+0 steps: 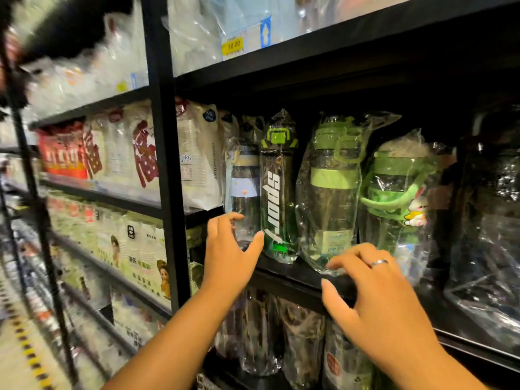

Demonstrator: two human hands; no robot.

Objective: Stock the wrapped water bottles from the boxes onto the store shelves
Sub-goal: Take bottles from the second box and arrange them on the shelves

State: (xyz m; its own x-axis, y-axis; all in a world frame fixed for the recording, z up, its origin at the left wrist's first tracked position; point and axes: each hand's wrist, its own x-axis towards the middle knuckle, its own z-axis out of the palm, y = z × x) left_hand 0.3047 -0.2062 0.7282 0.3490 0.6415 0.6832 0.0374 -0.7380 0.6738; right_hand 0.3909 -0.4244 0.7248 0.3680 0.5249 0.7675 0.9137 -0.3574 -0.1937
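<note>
Several wrapped bottles stand on a black shelf (pixel 295 273). From left: a clear bottle with a pale blue band (pixel 244 190), a dark "sport" bottle (pixel 277 192), a tall green-capped bottle (pixel 329 192) and a green bottle with a rabbit charm (pixel 399 198). My left hand (pixel 229 249) reaches up with spread fingers at the foot of the blue-band bottle, thumb near the sport bottle. My right hand (pixel 377 294), wearing a ring, hovers at the shelf edge, its fingertips at the wrap of the tall green bottle. Neither hand grips anything.
A black upright post (pixel 161 153) divides the shelving. Packs of paper cups (pixel 194 153) fill the left bay. More wrapped bottles (pixel 261 327) stand on the shelf below, and dark wrapped items (pixel 489 206) at the right. A yellow price tag (pixel 233 45) hangs above.
</note>
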